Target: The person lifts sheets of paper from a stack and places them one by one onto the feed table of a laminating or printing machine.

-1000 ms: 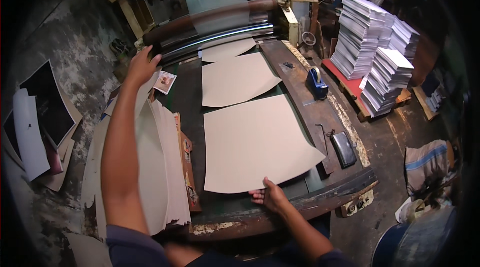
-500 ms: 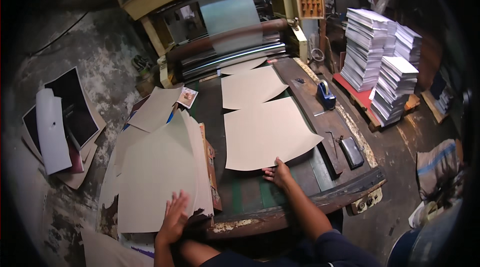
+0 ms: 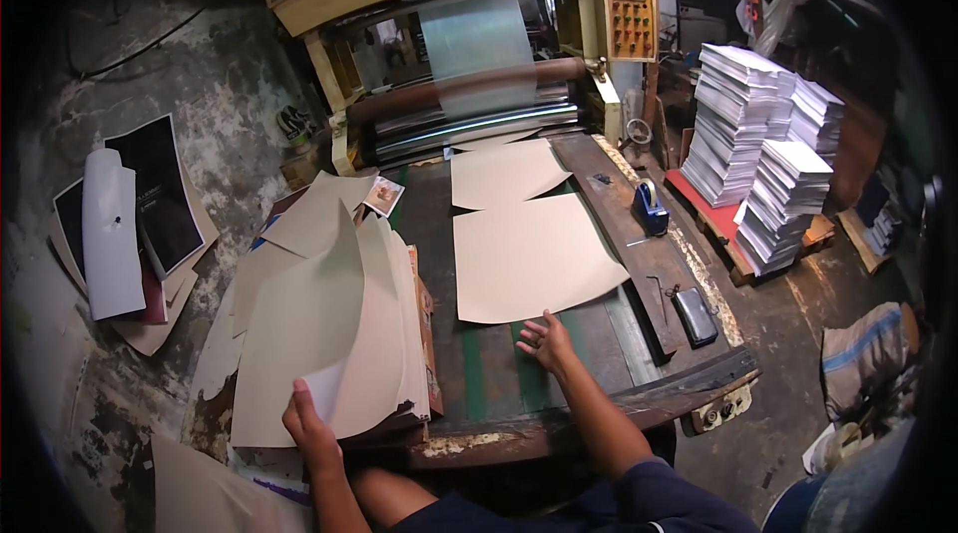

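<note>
On the left lies a stack of large beige card sheets (image 3: 384,333). My left hand (image 3: 311,425) is closed on the near edge of the top card sheet (image 3: 289,343), whose right side curls up and shows a white underside. Another beige card sheet (image 3: 534,259) lies flat on the machine's feed table (image 3: 489,403), its near right corner slightly raised. Just off that sheet's near edge is my right hand (image 3: 545,341), fingers spread and holding nothing. Beyond it a further card sheet (image 3: 504,174) leads toward the rollers (image 3: 479,124).
A blue tape dispenser (image 3: 651,209), a hex key (image 3: 659,298) and a black pouch (image 3: 696,315) rest along the table's right side. Tall paper stacks (image 3: 738,124) stand on a pallet at right. Loose printed sheets (image 3: 150,199) lie at far left.
My left hand has gone from lying open over the stack to gripping the top sheet and curling it up. The sheets on the table have moved toward the rollers, away from my right hand.
</note>
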Demonstrator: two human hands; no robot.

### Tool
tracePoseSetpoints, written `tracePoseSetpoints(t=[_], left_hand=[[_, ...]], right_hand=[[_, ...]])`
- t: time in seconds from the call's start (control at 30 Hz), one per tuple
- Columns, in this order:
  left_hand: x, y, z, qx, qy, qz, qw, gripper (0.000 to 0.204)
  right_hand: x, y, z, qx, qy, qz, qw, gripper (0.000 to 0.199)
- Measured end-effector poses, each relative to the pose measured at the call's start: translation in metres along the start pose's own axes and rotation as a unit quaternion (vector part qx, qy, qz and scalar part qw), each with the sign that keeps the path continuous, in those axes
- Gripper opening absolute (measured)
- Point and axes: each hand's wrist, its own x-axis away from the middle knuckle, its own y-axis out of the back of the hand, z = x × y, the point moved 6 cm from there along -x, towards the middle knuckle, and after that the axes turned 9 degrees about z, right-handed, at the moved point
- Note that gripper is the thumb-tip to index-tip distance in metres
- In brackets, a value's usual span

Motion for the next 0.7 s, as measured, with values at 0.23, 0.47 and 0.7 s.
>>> tracePoseSetpoints(t=[0.23, 0.47, 0.7], left_hand=[[0.076, -0.084, -0.048, -0.272, -0.305, 0.415, 0.813, 0.04], [0.084, -0.085, -0.035, -0.407, -0.278, 0.469, 0.733, 0.058], [0.025, -0.056, -0.004, -0.489, -0.176, 0.381, 0.765, 0.109]], right_hand=[[0.176, -0.107, 0.035, 0.098, -0.106, 0.465, 0.874, 0.066], [0.228, -0.039, 0.016, 0.133, -0.155, 0.267, 0.942, 0.029], [0.255, 0.074, -0.075, 0.125, -0.187, 0.125, 0.966, 0.038]])
